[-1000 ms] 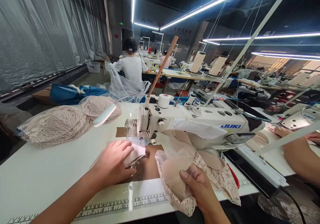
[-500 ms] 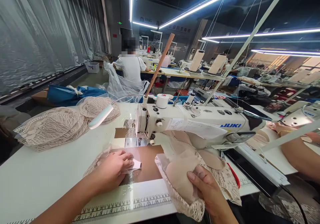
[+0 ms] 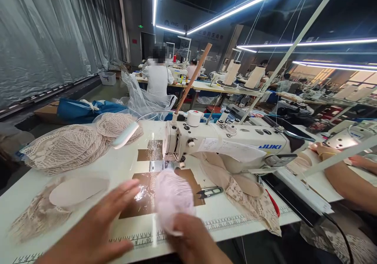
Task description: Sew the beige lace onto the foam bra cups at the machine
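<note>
My right hand (image 3: pixel 193 232) is closed on the near edge of a pale lace bra cup (image 3: pixel 175 199), blurred by motion, in front of the sewing machine's needle area. My left hand (image 3: pixel 103 213) hovers over the table to the left of it, fingers apart and holding nothing. Under the held cup lies a brown taped patch (image 3: pixel 134 205) on the table. Another beige lace bra cup (image 3: pixel 78 189) rests beyond my left hand, its smooth pad facing up. Black thread snips (image 3: pixel 210 192) lie to the right of the held cup.
A white JUKI sewing machine (image 3: pixel 235 140) spans the table. Stacked lace cups (image 3: pixel 67 146) are at the back left, below a small lamp (image 3: pixel 125 135). More lace pieces (image 3: pixel 250 193) lie right. A printed ruler (image 3: pixel 229 224) follows the front edge. A co-worker's arm (image 3: pixel 343 181) is at right.
My right hand has moved left with a cup to the needle area, uncovering the snips. My left hand has let go of its lace piece and opened; a cup now lies at the table's left.
</note>
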`<control>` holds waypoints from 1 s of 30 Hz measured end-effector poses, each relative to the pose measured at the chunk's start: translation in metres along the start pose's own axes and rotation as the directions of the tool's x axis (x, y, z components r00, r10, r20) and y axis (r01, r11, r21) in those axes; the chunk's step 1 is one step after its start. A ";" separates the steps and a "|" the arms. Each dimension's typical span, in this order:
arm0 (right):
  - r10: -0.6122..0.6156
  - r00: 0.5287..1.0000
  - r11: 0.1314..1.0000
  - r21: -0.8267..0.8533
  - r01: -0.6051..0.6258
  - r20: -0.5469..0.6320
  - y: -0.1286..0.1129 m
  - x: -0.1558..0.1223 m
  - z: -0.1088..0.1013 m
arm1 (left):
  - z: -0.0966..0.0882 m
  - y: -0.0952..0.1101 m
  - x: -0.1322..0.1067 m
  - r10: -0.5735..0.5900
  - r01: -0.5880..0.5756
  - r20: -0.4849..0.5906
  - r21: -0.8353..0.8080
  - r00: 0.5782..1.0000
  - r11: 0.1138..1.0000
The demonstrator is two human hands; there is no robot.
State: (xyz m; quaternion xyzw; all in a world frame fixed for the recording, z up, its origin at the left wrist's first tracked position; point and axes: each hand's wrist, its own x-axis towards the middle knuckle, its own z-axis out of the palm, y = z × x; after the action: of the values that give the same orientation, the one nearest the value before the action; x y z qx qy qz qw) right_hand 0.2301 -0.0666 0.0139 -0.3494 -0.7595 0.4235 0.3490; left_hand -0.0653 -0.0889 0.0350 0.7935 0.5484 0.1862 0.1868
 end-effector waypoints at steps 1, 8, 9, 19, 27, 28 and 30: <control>-0.066 0.994 0.998 0.005 0.066 0.088 -0.002 0.008 0.015 | 0.008 0.019 0.003 0.047 -0.046 0.009 -0.113 0.999 0.993; -0.504 0.856 0.857 -0.193 0.478 -0.120 -0.028 0.025 0.024 | 0.041 0.037 0.011 -0.143 0.088 -0.093 -0.438 0.985 0.895; -0.536 0.827 0.836 -0.243 0.492 -0.168 -0.030 0.023 0.016 | 0.041 0.026 0.009 -0.214 0.125 -0.185 -0.400 0.959 0.908; 0.161 0.960 0.929 0.292 -0.226 0.228 -0.023 0.033 0.008 | 0.026 0.051 -0.010 0.147 0.137 0.263 -0.813 0.953 0.566; 0.224 0.782 0.357 0.698 -0.621 0.581 -0.014 0.024 0.022 | 0.035 0.036 0.015 0.013 0.177 0.263 -0.685 0.965 0.707; 0.243 0.798 0.353 0.717 -0.602 0.551 -0.012 0.024 0.021 | 0.036 0.033 0.016 0.047 0.213 0.321 -0.725 0.946 0.655; 0.298 0.835 0.365 0.753 -0.548 0.463 -0.007 0.024 0.017 | 0.036 0.029 0.015 0.061 0.289 0.393 -0.765 0.918 0.575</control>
State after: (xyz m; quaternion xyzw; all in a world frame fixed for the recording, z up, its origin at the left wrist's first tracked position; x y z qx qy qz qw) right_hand 0.2017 -0.0565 0.0193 -0.2546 -0.3612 0.8599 0.2555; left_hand -0.0188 -0.0875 0.0203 0.6019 0.4066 0.2470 0.6415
